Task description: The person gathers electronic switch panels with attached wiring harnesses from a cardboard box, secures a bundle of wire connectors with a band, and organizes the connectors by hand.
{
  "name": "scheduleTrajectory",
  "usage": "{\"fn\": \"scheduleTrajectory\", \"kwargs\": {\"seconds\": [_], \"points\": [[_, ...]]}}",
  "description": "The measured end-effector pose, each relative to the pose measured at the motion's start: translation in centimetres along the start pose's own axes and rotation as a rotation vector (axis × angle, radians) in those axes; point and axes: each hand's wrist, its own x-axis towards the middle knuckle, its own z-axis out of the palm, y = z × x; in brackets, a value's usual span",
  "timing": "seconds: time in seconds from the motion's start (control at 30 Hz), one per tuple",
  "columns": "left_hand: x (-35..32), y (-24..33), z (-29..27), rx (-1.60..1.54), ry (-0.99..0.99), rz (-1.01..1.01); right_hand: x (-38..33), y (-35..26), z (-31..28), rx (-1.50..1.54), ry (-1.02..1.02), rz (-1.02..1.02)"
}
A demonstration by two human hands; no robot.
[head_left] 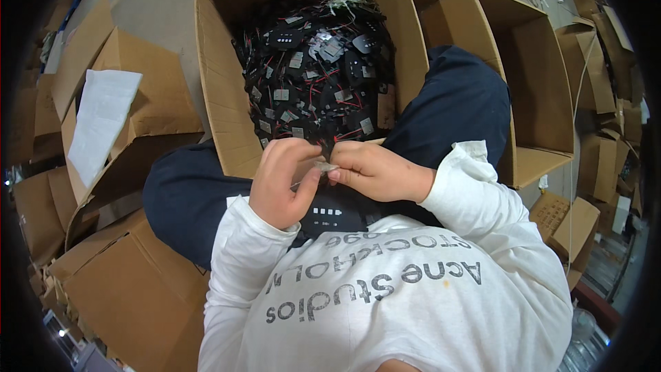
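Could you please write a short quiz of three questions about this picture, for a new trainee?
1. True or false: both hands pinch one small clear piece between their fingertips.
2. What fills the open cardboard box in front of the person? A) white paper sheets B) small black parts with red wires C) glass bottles
3. Fill in: a white sheet lies on flattened cardboard to the person's ____.

Key
1. True: the left hand and the right hand meet on the small clear piece.
2. B: the black parts.
3. left
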Motion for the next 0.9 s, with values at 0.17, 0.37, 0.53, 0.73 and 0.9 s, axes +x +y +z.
{"fn": "scheduleTrajectory", "kwargs": {"seconds": [0.17,0.37,0.53,0.73,0.9], "points": [[-0.4,-1.0,0.7,0.11,-0.175,0.013,0.1,0.9,0.2,0.134,0.091,-0.032],[-1.1,-0.7,1.0,-0.291,-0.198,-0.448,-0.2,0.2,0.2,1.002,0.162,0.479],[-1.0,-1.6,1.9,-0.097,-0.252,-0.478,-0.8,0.8,0.4,0.752,0.121,0.29],[-1.3,-2.2,1.4,-0.39,-0.275,-0.508,-1.2,-2.1,0.9,-0.293,0.136,-0.174],[-1.1,-2.1,1.6,-0.352,-0.287,-0.261,-0.9,-1.7,1.4,-0.326,0.061,-0.355]]}}
